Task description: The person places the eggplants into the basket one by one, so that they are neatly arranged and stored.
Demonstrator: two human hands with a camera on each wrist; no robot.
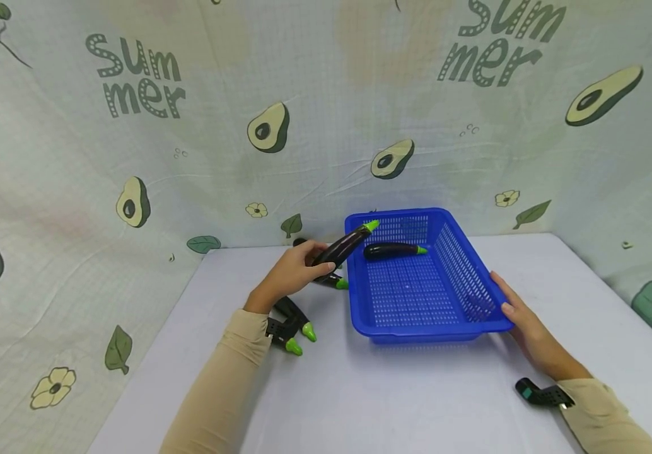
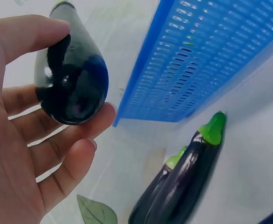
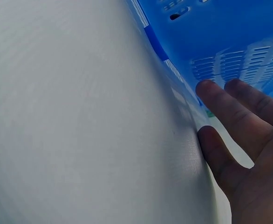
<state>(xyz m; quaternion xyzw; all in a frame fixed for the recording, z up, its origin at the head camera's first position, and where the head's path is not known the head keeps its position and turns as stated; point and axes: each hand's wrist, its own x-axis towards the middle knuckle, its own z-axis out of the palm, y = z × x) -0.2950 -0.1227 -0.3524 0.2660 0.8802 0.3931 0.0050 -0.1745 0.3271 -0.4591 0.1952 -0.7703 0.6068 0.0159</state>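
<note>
My left hand (image 1: 301, 270) grips a dark purple eggplant (image 1: 344, 247) by its thick body, its green stem end over the left rim of the basket. In the left wrist view, the thumb lies across the eggplant (image 2: 73, 79) and fingers curl under it. The blue perforated basket (image 1: 417, 329) stands on the table, with another eggplant (image 1: 391, 251) lying inside near the back. At the basket's right side, my right hand (image 1: 533, 331) holds the rim, thumb at the top edge. Its fingers (image 3: 239, 116) extend along the outer wall in the right wrist view.
Two eggplants (image 1: 293, 321) lie side by side on the white table (image 1: 417, 403), partly behind the left wrist. Beneath the left hand, another eggplant (image 1: 331, 280) lies close to the basket. A printed cloth (image 1: 326, 82) hangs behind the table.
</note>
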